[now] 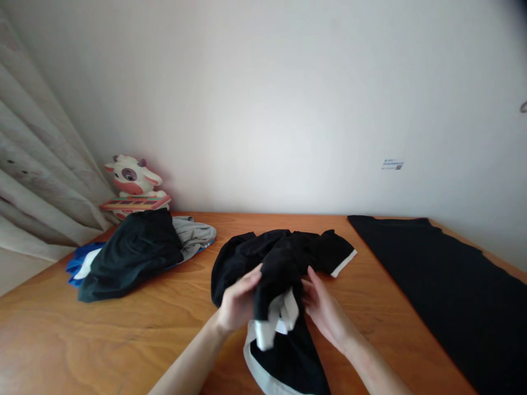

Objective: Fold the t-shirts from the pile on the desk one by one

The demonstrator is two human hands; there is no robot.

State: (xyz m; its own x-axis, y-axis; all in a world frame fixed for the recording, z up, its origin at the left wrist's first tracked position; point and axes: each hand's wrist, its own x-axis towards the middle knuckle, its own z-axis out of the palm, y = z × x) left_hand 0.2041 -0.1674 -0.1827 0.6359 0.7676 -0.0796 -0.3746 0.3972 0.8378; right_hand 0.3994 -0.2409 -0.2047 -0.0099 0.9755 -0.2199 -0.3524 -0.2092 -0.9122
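A crumpled black shirt (284, 249) with white trim lies bunched on the table in front of me. One white-edged sleeve stretches out to the right, and a white-edged panel hangs toward me. My left hand (239, 299) grips the raised part of the shirt from its left side, thumb on top. From the right, my right hand (323, 307) holds the same raised part, its fingertips partly hidden by the cloth. Between the hands, a folded white-edged opening droops, slightly blurred.
On the left of the wooden table (173, 323) sits a pile of clothes, with a dark garment (135, 255) over grey (191, 236) and blue (80, 263) ones. Behind it stands a cow toy (134, 184) with a keyboard. A black cloth (436, 285) lies flat along the right side.
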